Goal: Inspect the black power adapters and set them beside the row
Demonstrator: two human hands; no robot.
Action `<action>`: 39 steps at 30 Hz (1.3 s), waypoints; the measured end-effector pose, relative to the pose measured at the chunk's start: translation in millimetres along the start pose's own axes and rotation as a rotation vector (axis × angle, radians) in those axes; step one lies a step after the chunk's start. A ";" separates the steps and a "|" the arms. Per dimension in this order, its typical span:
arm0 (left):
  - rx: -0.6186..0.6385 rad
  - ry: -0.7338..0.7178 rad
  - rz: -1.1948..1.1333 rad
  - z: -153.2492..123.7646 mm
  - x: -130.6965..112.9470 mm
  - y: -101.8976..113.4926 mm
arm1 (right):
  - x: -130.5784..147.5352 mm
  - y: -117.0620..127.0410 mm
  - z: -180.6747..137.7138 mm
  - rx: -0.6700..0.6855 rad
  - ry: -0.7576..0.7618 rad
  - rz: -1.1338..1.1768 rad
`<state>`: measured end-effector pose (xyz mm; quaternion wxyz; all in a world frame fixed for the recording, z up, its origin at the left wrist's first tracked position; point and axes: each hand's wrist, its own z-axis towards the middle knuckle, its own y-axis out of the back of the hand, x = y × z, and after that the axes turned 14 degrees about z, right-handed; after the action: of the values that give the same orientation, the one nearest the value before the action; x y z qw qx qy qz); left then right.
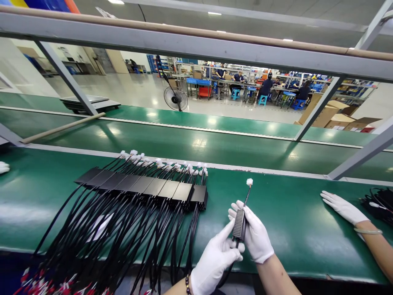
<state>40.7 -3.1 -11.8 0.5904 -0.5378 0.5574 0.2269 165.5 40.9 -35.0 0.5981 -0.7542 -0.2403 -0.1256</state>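
Both my white-gloved hands are closed around one small black ribbed box [238, 225] with cables, held above the green bench. My left hand [215, 256] grips its lower end, where a black cable runs down. Around its right side and upper end wraps my right hand [256, 233]. A short cable rises from the top of the box to a white connector [249, 182]. To the left lies a row of similar black boxes [144, 186], their white connectors [159, 163] toward the back and long black cables [123, 229] hanging over the front edge.
Another person's gloved hand [344, 207] rests on the bench [294, 205] at right, near a dark cable bundle [379, 205]. A white glove [4, 167] shows at far left. Metal frame posts [319, 108] stand behind, with a scale [89, 103] and fan [175, 98] beyond.
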 end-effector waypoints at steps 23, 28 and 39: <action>-0.012 0.107 0.029 -4.4 -4.2 22.4 | -1.5 -30.3 20.8 0.158 0.045 -0.066; -0.360 -0.072 0.177 -5.5 -17.6 51.2 | -32.1 -61.9 70.5 0.193 0.154 -0.262; -0.612 -0.101 0.794 -10.5 -38.8 109.4 | -85.5 -79.6 136.0 0.142 0.280 -0.535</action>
<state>-69.3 35.3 -16.5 0.3001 -0.4212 0.5979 0.6125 38.4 167.1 -43.2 0.6221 -0.5959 -0.3539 -0.3642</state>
